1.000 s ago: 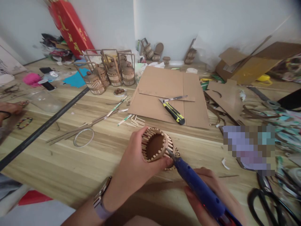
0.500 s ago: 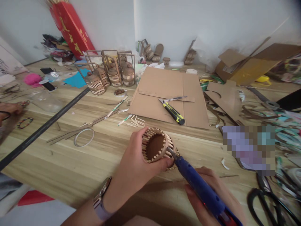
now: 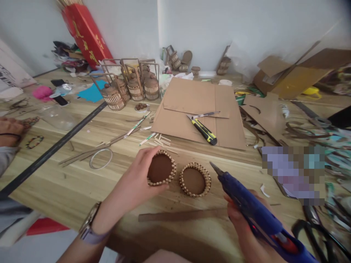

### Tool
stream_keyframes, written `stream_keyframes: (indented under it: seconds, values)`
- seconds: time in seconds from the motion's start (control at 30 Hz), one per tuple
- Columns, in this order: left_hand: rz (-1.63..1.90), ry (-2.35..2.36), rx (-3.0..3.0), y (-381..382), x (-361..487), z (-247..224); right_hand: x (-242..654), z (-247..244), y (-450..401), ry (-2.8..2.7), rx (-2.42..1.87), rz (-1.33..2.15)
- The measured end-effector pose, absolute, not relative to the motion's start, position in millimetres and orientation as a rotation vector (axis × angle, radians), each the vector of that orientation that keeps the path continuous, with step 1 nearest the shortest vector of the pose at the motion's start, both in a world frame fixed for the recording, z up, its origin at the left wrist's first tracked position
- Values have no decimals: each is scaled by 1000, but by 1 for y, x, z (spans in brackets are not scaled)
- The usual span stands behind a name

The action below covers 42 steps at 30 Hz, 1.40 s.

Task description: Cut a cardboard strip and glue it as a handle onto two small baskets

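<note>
My left hand (image 3: pixel 137 171) is closed round the left side of a small round basket (image 3: pixel 161 168) with a brown base and a wall of short pale sticks. Just right of it, a second small round basket (image 3: pixel 195 179) of the same make stands on the table, touched by neither hand. In my right hand (image 3: pixel 238 215) is a blue glue gun (image 3: pixel 252 208), its metal nozzle pointing up and left, apart from both baskets. A red light shows on its body. Below the baskets lies a flat brown strip (image 3: pixel 178 214).
A yellow-black utility knife (image 3: pixel 204 130) and a pen lie on cardboard (image 3: pixel 189 93). Several handled stick baskets (image 3: pixel 113 96) stand behind left. Black scissors (image 3: pixel 315 233) lie right, near a pixelated area. Another person's hand (image 3: pixel 9 128) rests far left, beyond a black strip (image 3: pixel 60 146).
My left hand has moved left with one basket, leaving the second standing apart on the table. The glue gun's nozzle has drawn away right from the basket wall.
</note>
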<state>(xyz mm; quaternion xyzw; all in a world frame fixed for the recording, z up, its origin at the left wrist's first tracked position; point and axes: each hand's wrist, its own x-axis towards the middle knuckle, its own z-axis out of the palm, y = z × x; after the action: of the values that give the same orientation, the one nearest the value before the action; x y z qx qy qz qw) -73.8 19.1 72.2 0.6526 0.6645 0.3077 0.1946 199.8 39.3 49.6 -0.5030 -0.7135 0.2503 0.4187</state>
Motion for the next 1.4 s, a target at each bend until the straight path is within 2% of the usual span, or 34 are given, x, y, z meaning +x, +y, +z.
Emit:
stream_keyframes:
  seconds: [0.13,0.23,0.47,0.7,1.1,1.4]
  values:
    - [549,1807,1972,17,-106,52,198,47,45,-1788,-1252,604]
    - [465,1807,2041,15,-115,41,198,45,54,-1855,-1269,631]
    - [599,1969,2156,3,-97,48,182,56,46,-1575,-1379,1133]
    - [736,2035,2148,-4,-81,43,170,50,33,-1424,-1325,1423]
    - [775,2078,2240,-6,-91,40,177,33,42,-1513,-1323,1321]
    - [800,2003,2298,10,-97,55,202,35,71,-1694,-1333,1194]
